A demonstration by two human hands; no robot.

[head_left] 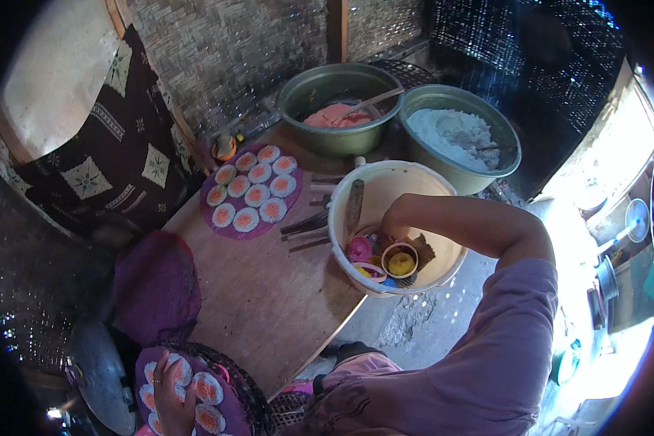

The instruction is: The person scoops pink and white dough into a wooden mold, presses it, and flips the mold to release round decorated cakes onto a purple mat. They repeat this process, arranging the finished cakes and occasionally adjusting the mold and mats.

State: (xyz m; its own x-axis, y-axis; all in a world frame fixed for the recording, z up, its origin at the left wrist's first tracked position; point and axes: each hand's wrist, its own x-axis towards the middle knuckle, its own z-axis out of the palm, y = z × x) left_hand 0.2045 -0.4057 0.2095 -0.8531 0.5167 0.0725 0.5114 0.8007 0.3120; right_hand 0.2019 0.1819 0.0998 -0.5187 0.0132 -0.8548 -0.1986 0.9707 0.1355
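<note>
My left hand [174, 396] rests at the lower left with fingers apart, over round white cakes with orange centres [209, 389]. They lie on a purple cloth [147, 357] on top of a dark woven basket [243, 378]. My right arm reaches into a large cream bucket [336, 231], and my right hand [395, 221] points down inside it. Its fingertips are hidden, so what they touch cannot be made out. Near it in the bucket lie a small cup with yellow contents [400, 263], a pink item [360, 249], a brown crumpled piece [422, 251] and a long wooden stick [354, 207].
More white-and-orange cakes [256, 194] lie on a purple round cloth [218, 221] on the wooden table [247, 283]. Behind stand green tubs, one with pink-orange crumbs [334, 116], one with white crumbs [454, 134]. A folded purple cloth [156, 287] and metal lid [98, 374] are at left.
</note>
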